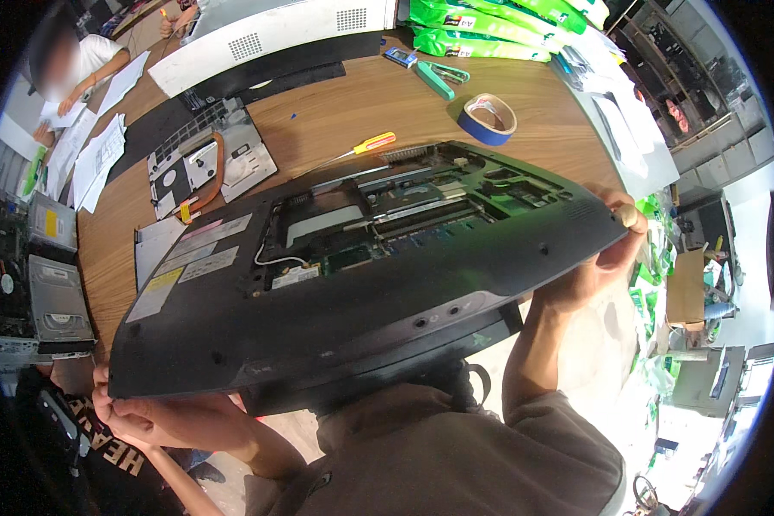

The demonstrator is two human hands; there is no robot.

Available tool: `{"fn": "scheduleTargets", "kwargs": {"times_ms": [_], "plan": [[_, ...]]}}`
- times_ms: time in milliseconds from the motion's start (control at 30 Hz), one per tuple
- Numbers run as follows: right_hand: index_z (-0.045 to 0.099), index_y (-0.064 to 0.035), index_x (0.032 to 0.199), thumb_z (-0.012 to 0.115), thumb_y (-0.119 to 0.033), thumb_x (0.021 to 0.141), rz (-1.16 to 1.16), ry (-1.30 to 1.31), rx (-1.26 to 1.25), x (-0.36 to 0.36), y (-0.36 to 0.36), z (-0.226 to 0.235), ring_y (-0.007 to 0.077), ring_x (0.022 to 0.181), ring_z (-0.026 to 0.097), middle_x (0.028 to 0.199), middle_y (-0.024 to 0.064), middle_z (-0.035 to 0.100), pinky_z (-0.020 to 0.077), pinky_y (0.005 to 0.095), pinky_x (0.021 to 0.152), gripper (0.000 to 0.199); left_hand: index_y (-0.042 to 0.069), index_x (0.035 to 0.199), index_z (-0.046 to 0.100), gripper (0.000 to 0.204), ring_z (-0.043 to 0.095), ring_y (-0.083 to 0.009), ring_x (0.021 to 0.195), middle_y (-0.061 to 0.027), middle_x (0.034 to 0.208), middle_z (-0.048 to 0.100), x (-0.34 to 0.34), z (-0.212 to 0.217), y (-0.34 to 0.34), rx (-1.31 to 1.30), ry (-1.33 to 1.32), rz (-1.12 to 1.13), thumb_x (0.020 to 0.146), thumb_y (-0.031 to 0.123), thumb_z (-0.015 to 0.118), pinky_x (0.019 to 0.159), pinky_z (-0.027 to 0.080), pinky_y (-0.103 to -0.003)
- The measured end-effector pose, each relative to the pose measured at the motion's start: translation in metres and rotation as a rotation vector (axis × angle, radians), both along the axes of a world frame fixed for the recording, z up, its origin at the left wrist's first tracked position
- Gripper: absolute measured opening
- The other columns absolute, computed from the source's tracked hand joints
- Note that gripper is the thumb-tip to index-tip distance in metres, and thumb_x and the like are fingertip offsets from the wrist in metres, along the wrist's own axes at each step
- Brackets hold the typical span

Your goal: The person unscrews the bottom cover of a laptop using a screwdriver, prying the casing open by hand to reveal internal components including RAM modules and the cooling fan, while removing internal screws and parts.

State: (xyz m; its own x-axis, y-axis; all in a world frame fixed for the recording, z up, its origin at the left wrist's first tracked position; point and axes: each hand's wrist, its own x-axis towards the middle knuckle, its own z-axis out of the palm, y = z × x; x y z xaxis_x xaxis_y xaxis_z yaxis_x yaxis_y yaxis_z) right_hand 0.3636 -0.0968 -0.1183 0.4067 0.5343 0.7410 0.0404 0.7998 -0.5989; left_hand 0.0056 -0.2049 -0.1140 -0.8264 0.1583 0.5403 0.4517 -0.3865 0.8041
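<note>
A black laptop (pixel 318 322) is raised above the table's near edge, underside up and tilted. Its bottom bay stands open, with circuit boards, slots and a white cable showing. My left hand (pixel 127 419) grips the near left corner, fingers curled around the edge. At the right corner my right hand (pixel 609 258) is closed, the thumb over the top and the fingers beneath. The laptop's lid hangs partly in view below the body. Just beyond the laptop lies a yellow-handled screwdriver (pixel 375 143). To its left rests a thin metal panel (pixel 248 163) with cut-outs.
A blue tape roll (pixel 488 120), a green hand tool (pixel 437 80) and green packs (pixel 482 43) lie toward the back right. A white metal case (pixel 275 43) stands at the back. Disc drives (pixel 60 297) are stacked left. Another person (pixel 95 60) sits beside papers (pixel 99 159); someone's dark shirt shows lower left.
</note>
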Motion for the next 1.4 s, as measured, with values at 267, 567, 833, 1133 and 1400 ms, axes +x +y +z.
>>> {"fn": "scheduleTargets", "kwargs": {"times_ms": [267,567,833,1133,1400], "plan": [[0.048,-0.0041,0.114,0.089,-0.028,0.079,0.035,0.015,-0.011,-0.007,0.017,0.009,0.0237,0.102,0.059,0.108,0.0092,0.053,0.0510,0.0357,0.092,0.059,-0.001,0.120,0.053,0.029,0.059,-0.0174,0.108,-0.0092,0.116,0.058,-0.001,0.015,0.020,0.084,-0.037,-0.028,0.109,0.026,0.047,0.099,0.049,-0.033],[0.049,-0.0045,0.115,0.084,-0.033,0.084,0.049,-0.019,0.018,-0.014,0.029,0.013,0.0203,0.103,0.057,0.111,0.0087,0.052,0.0500,0.0346,0.092,0.055,-0.001,0.119,0.053,0.025,0.057,-0.0154,0.109,-0.0084,0.118,0.058,-0.005,0.014,0.027,0.153,0.026,-0.054,0.108,0.020,0.049,0.098,0.047,-0.032],[0.048,-0.0009,0.122,0.070,-0.021,0.090,0.015,-0.088,-0.029,-0.003,0.020,0.002,0.0251,0.108,0.060,0.119,0.0146,0.055,0.0531,0.0394,0.091,0.043,-0.004,0.111,0.053,0.022,0.057,-0.0179,0.112,-0.0106,0.115,0.056,0.002,0.013,0.031,0.175,0.106,-0.107,0.107,0.017,0.047,0.100,0.047,-0.032],[0.052,-0.0018,0.128,0.056,-0.025,0.098,-0.178,-0.255,0.017,0.021,0.023,-0.020,0.0212,0.104,0.065,0.122,0.0131,0.061,0.0569,0.0342,0.089,0.039,0.011,0.098,0.042,0.015,0.049,-0.0204,0.096,-0.0064,0.099,0.047,0.003,0.011,0.036,0.326,0.054,-0.178,0.104,0.024,0.048,0.092,0.043,-0.039],[0.045,-0.0063,0.141,0.052,-0.039,0.100,0.326,0.072,-0.016,0.031,0.009,-0.037,0.0199,0.120,0.058,0.133,0.0066,0.056,0.0507,0.0373,0.103,0.053,0.011,0.092,0.037,0.051,0.045,-0.0175,0.080,-0.0056,0.088,0.042,0.008,0.000,0.046,0.431,-0.025,-0.012,0.094,0.053,0.065,0.079,0.045,-0.036]]}}
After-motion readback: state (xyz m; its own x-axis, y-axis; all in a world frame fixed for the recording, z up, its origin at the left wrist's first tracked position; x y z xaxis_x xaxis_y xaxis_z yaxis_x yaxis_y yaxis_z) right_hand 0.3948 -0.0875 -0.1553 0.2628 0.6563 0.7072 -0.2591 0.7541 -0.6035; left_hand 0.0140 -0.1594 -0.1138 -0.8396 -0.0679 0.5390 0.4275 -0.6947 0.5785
